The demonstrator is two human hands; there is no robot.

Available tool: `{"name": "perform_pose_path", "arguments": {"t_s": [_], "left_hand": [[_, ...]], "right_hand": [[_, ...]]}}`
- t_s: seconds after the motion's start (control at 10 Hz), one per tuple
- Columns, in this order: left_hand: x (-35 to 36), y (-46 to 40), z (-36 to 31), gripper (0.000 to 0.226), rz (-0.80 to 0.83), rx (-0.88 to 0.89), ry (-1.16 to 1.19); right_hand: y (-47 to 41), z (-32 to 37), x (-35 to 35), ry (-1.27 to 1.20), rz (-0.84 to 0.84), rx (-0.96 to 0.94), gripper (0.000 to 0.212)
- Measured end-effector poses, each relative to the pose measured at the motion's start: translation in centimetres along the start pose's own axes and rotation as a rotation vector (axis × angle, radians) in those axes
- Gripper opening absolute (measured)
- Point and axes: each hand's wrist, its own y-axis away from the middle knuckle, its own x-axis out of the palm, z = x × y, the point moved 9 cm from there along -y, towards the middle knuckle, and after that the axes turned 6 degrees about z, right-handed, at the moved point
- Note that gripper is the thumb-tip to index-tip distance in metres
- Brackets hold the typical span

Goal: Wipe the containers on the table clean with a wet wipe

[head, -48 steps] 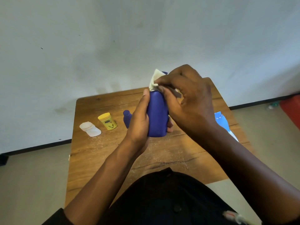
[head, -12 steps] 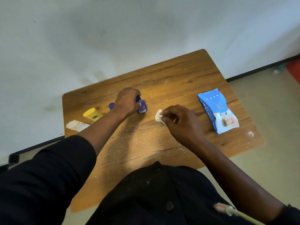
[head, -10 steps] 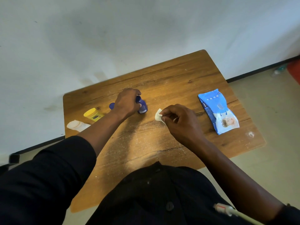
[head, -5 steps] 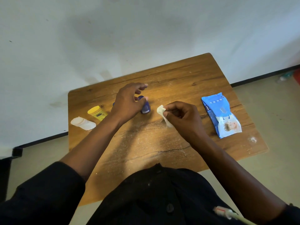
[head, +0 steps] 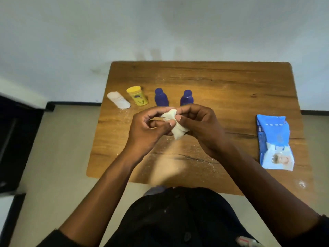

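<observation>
At the centre of the frame we see both hands meeting over the table (head: pixel 222 82), the left hand (head: pixel 147 129) and the right hand (head: pixel 201 127) each pinching the wet wipe (head: pixel 175 124) between thumb and fingertips, so neither is free. The wipe is a small crumpled off-white wad, limp and damp by our guess, best taken by a loose corner and refolded to a fresh face. Just above the hands stand two blue bottles (head: pixel 161 97), (head: pixel 187 98), upright; to their left a yellow jar (head: pixel 137 95) stands upright and a white container (head: pixel 118 102) lies on its side. All look light plastic, smooth and likely slippery when wet, so we would grip each round the body. At right lies the blue wipes pack (head: pixel 274 141), flat.
</observation>
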Motion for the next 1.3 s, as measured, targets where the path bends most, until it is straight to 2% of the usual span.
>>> {"name": "perform_pose_path", "arguments": {"t_s": [0.1, 0.2, 0.3, 0.5, 0.6, 0.7, 0.8, 0.9, 1.0, 1.1, 1.3], "left_hand": [[-4.5, 2.3, 2.0, 0.030, -0.220, -0.063, 0.036], [-8.5, 4.7, 4.0, 0.030, -0.374, -0.142, 0.093], [-12.2, 6.2, 5.6, 0.027, -0.455, -0.175, 0.130], [-20.4, 6.9, 7.8, 0.030, -0.482, -0.164, 0.134], [-24.3, 6.7, 9.0, 0.028, -0.449, -0.194, 0.124], [-28.3, 6.1, 11.3, 0.028, -0.392, -0.254, 0.156], [-32.1, 5.4, 14.4, 0.038, -0.340, -0.365, 0.257], [-36.6, 5.0, 17.3, 0.042, -0.296, -0.453, 0.150], [-40.9, 5.6, 18.8, 0.039, -0.321, -0.467, 0.052], [-44.1, 6.6, 20.0, 0.022, -0.383, -0.463, 0.092], [-47.1, 8.4, 21.7, 0.028, -0.451, -0.457, 0.125]], "right_hand": [[-1.3, -1.5, 3.1, 0.053, 0.084, 0.044, 0.019], [-2.4, -2.8, 6.5, 0.093, 0.138, 0.089, 0.028], [-3.9, -3.7, 10.1, 0.150, 0.149, 0.099, 0.030], [-8.6, -5.7, 18.4, 0.250, 0.107, 0.061, 0.018], [-11.2, -7.1, 23.0, 0.359, 0.094, 0.049, 0.021], [-14.6, -9.6, 27.2, 0.515, 0.090, 0.048, 0.018], [-18.4, -12.1, 30.1, 0.634, 0.081, 0.032, 0.015], [-23.1, -14.1, 32.7, 0.711, 0.057, 0.035, 0.018], [-28.6, -15.8, 35.3, 0.833, 0.064, -0.002, 0.016], [-34.4, -18.3, 37.3, 0.985, 0.096, 0.011, 0.012], [-41.1, -25.6, 38.0, 1.250, 0.175, 0.259, 0.019]]}}
